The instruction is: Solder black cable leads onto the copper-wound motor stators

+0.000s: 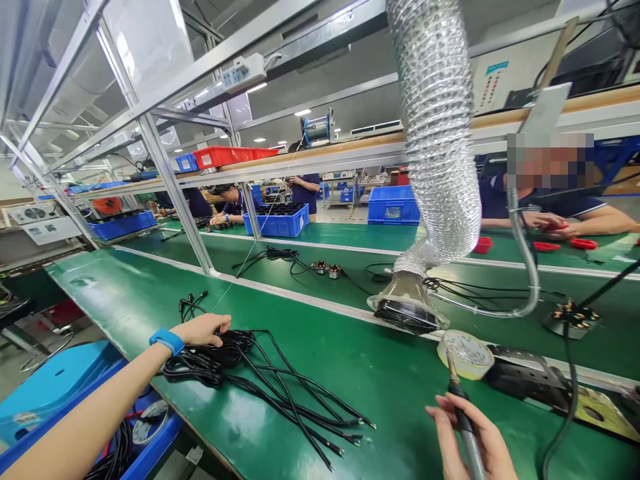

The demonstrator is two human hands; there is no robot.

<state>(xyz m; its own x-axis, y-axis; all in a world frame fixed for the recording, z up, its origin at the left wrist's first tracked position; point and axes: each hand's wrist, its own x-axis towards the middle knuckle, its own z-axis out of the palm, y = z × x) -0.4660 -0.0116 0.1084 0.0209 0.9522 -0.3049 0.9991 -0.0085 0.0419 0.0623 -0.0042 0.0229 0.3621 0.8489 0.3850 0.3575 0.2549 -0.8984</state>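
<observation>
Black cables (235, 348) lie bundled on the green bench (405, 400) under the left hand (206, 329), whose curled fingers hide whether they grip, wire ends (359, 422) fanned rightward perhaps for easy reach, while the right hand (486, 437) clamps its fingers round the soldering iron (469, 433), presumably keeping skin off the tip (450, 357)

- Not one word, brand or number legible with certainty.
- On the white poster (501, 90), high up and right of the foil duct (437, 127): a teal heading band (497, 68) above rows of red characters (489, 87), too small to make out.
- On the blue crate (379, 208), just left of the duct: a pale label (393, 213), too blurred to read.
- On the red bin (227, 157), farther left of the duct: a small whitish label (207, 159), likewise unreadable.
- On the pale sheet (37, 235), far left of the duct: grey markings (47, 230), indistinct.
</observation>
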